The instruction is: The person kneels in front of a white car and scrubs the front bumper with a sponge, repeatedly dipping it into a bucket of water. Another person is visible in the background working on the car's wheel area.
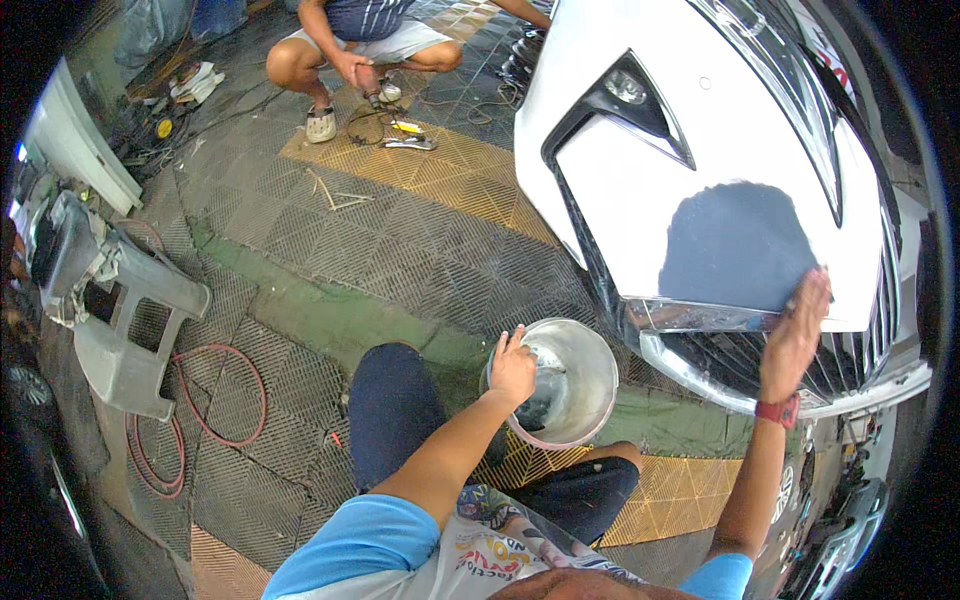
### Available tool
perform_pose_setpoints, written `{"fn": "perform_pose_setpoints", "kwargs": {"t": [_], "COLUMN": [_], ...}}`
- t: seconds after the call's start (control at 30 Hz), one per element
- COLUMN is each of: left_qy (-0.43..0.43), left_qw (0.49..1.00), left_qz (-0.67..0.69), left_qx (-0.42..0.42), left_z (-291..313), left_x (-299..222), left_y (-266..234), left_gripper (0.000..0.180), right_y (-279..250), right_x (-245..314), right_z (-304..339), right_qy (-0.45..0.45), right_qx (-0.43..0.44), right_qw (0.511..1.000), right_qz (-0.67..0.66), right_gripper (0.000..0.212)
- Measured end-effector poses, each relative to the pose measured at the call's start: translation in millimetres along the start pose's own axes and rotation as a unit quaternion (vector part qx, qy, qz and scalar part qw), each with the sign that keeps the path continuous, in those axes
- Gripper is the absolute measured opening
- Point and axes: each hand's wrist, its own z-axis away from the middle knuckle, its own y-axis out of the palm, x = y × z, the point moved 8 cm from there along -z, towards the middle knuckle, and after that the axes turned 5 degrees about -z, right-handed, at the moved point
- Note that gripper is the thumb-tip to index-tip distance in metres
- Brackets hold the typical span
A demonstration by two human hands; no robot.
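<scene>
A white car front bumper fills the upper right, with a matte dark grey patch on its surface. My right hand lies flat against the bumper at the patch's lower right edge, fingers stretched out and close together. Whether anything thin is under that palm is hidden. Between my knees stands a pale round bucket with some water or wet residue at its bottom. My left hand grips the bucket's left rim, its fingers curled over the edge.
At the far side another person squats, holding a power tool near the floor. A grey plastic stool stands at left beside a coiled red hose. Cables and tools lie on the ribbed floor tiles.
</scene>
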Motion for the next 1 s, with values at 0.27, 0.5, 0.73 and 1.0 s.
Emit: {"fn": "perform_pose_setpoints", "kwargs": {"t": [0.27,0.5,0.73,1.0], "left_qy": [0.004,0.01,0.189,0.165], "left_qw": [0.998,0.991,0.981,0.985], "left_qz": [0.029,0.06,-0.04,-0.03], "left_qx": [-0.062,-0.115,0.007,0.041], "left_z": [3,3,3,-5], "left_x": [7,6,-23,-25], "left_y": [-3,-2,10,12], "left_gripper": [0.024,0.022,0.026,0.009], "right_y": [3,80,141,373], "right_x": [13,131,209,267], "right_z": [-16,-37,151,472], "right_qy": [-0.048,-0.093,0.283,0.791], "right_qx": [0.062,0.145,0.388,0.245], "right_qw": [0.997,0.983,0.767,0.151], "right_qz": [0.006,-0.063,-0.425,-0.539], "right_gripper": [0.068,0.068,0.043,0.034]}}
